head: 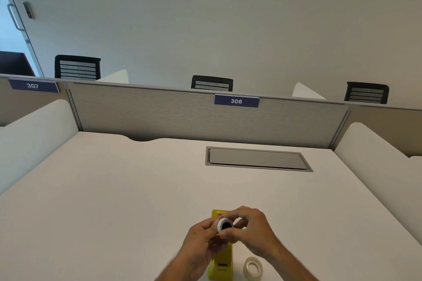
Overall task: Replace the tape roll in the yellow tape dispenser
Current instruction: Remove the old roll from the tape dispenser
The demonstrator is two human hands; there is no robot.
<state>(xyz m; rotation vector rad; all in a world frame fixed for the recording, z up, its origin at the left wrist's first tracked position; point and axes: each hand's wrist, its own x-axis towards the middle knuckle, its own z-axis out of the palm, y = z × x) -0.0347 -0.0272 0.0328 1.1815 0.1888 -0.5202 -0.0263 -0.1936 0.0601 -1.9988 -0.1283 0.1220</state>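
Observation:
The yellow tape dispenser [221, 267] stands on the white desk [114, 201] near its front edge, partly hidden behind my hands. Just above it I hold a small white tape roll [224, 224] with a dark core hole facing me. My left hand [201, 242] pinches the roll from the left and my right hand [251, 228] pinches it from the right. A second, translucent whitish tape roll [253, 267] lies flat on the desk to the right of the dispenser.
A grey cable flap [258, 159] is set into the desk further back. A grey partition [182, 112] labelled 306 closes the far side, with white side dividers [34, 130] left and right. Black chairs [212, 83] stand beyond.

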